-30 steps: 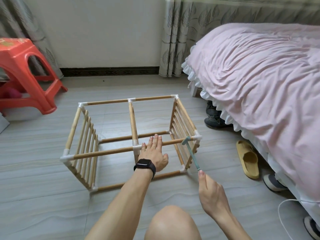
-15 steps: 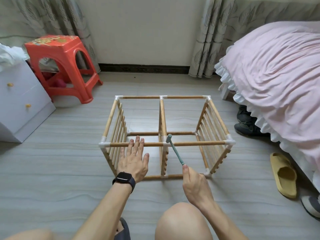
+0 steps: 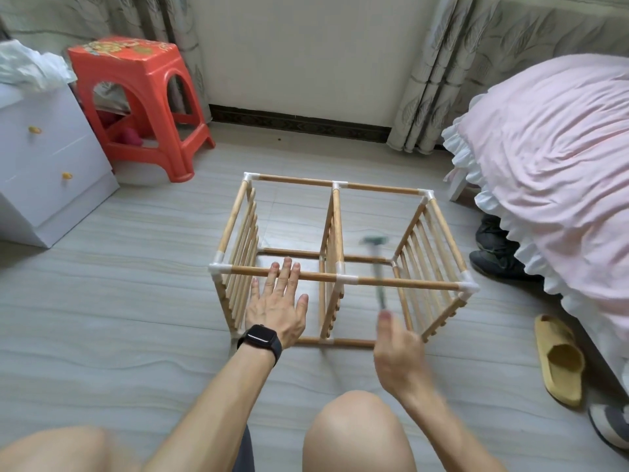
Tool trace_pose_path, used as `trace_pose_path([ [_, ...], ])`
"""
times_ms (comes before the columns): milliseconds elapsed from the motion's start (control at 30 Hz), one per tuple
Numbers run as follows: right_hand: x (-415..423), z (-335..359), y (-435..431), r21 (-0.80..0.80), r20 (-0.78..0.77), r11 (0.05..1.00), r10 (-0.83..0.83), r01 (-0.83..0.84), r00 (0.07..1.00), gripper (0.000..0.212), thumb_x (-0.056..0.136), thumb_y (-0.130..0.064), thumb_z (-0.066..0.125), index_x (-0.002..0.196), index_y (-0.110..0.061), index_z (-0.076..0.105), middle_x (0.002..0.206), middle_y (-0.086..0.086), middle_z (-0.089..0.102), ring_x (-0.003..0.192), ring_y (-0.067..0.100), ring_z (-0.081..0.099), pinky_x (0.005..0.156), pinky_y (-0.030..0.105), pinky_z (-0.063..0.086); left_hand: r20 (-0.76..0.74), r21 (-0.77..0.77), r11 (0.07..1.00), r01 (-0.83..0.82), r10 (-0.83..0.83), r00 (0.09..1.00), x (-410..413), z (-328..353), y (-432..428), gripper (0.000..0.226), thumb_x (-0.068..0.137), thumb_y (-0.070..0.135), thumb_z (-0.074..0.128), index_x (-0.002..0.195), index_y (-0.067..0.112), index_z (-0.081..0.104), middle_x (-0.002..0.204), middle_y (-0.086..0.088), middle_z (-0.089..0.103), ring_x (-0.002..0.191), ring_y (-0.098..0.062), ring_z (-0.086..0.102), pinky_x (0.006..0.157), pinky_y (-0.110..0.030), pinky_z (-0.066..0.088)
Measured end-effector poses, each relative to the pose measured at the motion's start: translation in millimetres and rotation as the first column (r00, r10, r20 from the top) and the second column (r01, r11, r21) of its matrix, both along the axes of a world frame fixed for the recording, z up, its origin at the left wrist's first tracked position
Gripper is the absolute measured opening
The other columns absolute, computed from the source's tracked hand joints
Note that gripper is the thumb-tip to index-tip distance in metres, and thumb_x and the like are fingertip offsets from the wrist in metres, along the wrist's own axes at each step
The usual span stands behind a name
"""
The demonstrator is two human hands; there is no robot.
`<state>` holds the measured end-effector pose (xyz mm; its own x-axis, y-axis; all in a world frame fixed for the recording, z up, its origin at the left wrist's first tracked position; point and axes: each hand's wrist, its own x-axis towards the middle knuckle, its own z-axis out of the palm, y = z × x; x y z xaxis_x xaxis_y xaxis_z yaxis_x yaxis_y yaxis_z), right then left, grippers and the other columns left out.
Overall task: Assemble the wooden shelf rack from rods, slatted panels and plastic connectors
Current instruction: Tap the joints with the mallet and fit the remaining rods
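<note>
Centrally on the floor point(image 3: 136, 301), the pale wooden slatted shelf rack point(image 3: 335, 226) stands between a red plastic stool point(image 3: 136, 80) and pink bed point(image 3: 561, 172). Flat left hand point(image 3: 277, 308) rests on its top rod point(image 3: 316, 276); right hand point(image 3: 398, 356) grips a green hammer point(image 3: 378, 270).

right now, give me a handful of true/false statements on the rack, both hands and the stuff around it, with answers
1. The left hand lies flat, fingers on the front top rod of the rack. True.
2. The right hand is empty. False: it grips a hammer, blurred in this frame.
3. Three slatted panels stand in the rack. True: one at each end and one in the middle.
4. The red stool stands to the right of the rack, by the bed. False: it stands to the back left, beside the white drawer unit.
5. A yellow slipper lies on the floor near the bed. True.
</note>
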<state>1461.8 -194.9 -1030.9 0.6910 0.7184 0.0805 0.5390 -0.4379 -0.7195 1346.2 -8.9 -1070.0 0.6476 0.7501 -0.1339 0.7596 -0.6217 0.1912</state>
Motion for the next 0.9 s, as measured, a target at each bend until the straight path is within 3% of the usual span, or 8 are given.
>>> trace_pose_path([
  [67, 2.9, -9.6, -1.8, -0.110, 0.044, 0.994, -0.005, 0.009, 0.999, 0.065, 0.095, -0.061, 0.001, 0.069, -0.022, 0.045, 0.058, 0.002, 0.057, 0.056, 0.017, 0.058, 0.061, 0.035, 0.051, -0.009, 0.005, 1.000, 0.005, -0.005, 1.000, 0.5, 1.8, -0.7, 0.063, 0.105, 0.048, 0.013, 0.152, 0.028, -0.025, 0.158, 0.009, -0.032, 0.149, -0.014, -0.023, 0.119, -0.045, -0.017],
  [167, -1.7, -3.0, 0.3, 0.199, 0.019, 0.976, -0.088, 0.082, 0.996, 0.057, 0.105, -0.048, 0.017, 0.065, -0.017, 0.043, 0.049, -0.005, 0.043, 0.046, 0.010, 0.046, 0.045, 0.018, 0.032, -0.021, 0.027, 1.000, 0.006, -0.006, 1.000, 2.3, 4.7, 3.3, 0.064, 0.105, 0.047, 0.014, 0.153, 0.027, -0.024, 0.158, 0.008, -0.030, 0.150, -0.015, -0.020, 0.114, -0.041, -0.019],
  [300, -2.4, -8.0, 3.3, -0.057, -0.040, 0.998, -0.036, 0.034, 0.999, 0.054, 0.105, -0.046, 0.019, 0.064, -0.020, 0.042, 0.054, -0.005, 0.048, 0.053, 0.010, 0.051, 0.056, 0.034, 0.043, -0.045, 0.008, 1.000, 0.012, -0.012, 0.999, 0.5, 3.3, -2.1, 0.065, 0.105, 0.046, 0.015, 0.153, 0.026, -0.023, 0.159, 0.007, -0.029, 0.151, -0.017, -0.019, 0.119, -0.043, -0.013],
  [400, 0.1, -7.1, 3.7, 0.247, -0.011, 0.960, -0.136, 0.134, 0.991, 0.054, 0.106, -0.044, 0.021, 0.062, -0.019, 0.040, 0.048, -0.008, 0.038, 0.043, 0.008, 0.038, 0.045, 0.019, 0.029, -0.062, 0.013, 1.000, 0.025, -0.025, 0.998, 3.0, 8.1, 2.4, 0.065, 0.105, 0.046, 0.016, 0.153, 0.025, -0.023, 0.157, 0.007, -0.030, 0.151, -0.017, -0.017, 0.124, -0.046, -0.008],
  [533, 1.4, -15.6, 3.5, -0.224, -0.069, 0.974, -0.061, 0.044, 0.996, 0.053, 0.106, -0.042, 0.016, 0.068, -0.020, 0.046, 0.062, 0.000, 0.055, 0.066, 0.021, 0.058, 0.075, 0.041, 0.045, -0.102, -0.019, 0.999, 0.030, -0.031, 0.994, 1.4, 11.6, -1.4, 0.067, 0.105, 0.046, 0.019, 0.154, 0.024, -0.022, 0.159, 0.006, -0.029, 0.152, -0.018, -0.016, 0.124, -0.047, -0.005],
  [667, 1.5, 1.6, 2.2, -0.096, -0.023, 0.994, -0.061, 0.059, 0.998, 0.056, 0.107, -0.038, 0.027, 0.059, -0.014, 0.042, 0.050, -0.001, 0.048, 0.049, 0.012, 0.046, 0.050, 0.032, 0.029, -0.155, -0.060, 0.990, 0.130, -0.138, 0.978, 3.2, 37.7, 23.5, 0.066, 0.104, 0.043, 0.032, 0.160, 0.024, 0.001, 0.167, 0.003, -0.001, 0.154, -0.020, 0.006, 0.124, -0.050, 0.013],
  [800, -2.1, 6.8, 17.4, -0.129, -0.036, 0.991, 0.012, -0.017, 0.999, 0.054, 0.107, -0.038, 0.027, 0.061, -0.014, 0.041, 0.052, -0.001, 0.047, 0.051, 0.015, 0.045, 0.052, 0.033, 0.029, -0.115, -0.066, 0.995, 0.071, -0.079, 0.990, -11.8, 78.4, 83.8, 0.053, 0.099, 0.042, 0.045, 0.146, 0.019, 0.041, 0.149, -0.006, 0.046, 0.134, -0.027, 0.046, 0.108, -0.047, 0.042],
  [900, -10.3, 2.9, 39.1, -0.104, -0.059, 0.992, 0.065, -0.071, 0.996, 0.054, 0.107, -0.038, 0.027, 0.061, -0.015, 0.042, 0.052, -0.002, 0.046, 0.052, 0.016, 0.046, 0.053, 0.035, 0.032, -0.068, -0.055, 0.998, -0.042, 0.038, 0.997, -49.2, 92.2, 115.2, 0.056, 0.096, 0.037, 0.052, 0.148, 0.021, 0.038, 0.143, -0.006, 0.051, 0.127, -0.029, 0.052, 0.102, -0.047, 0.047],
])
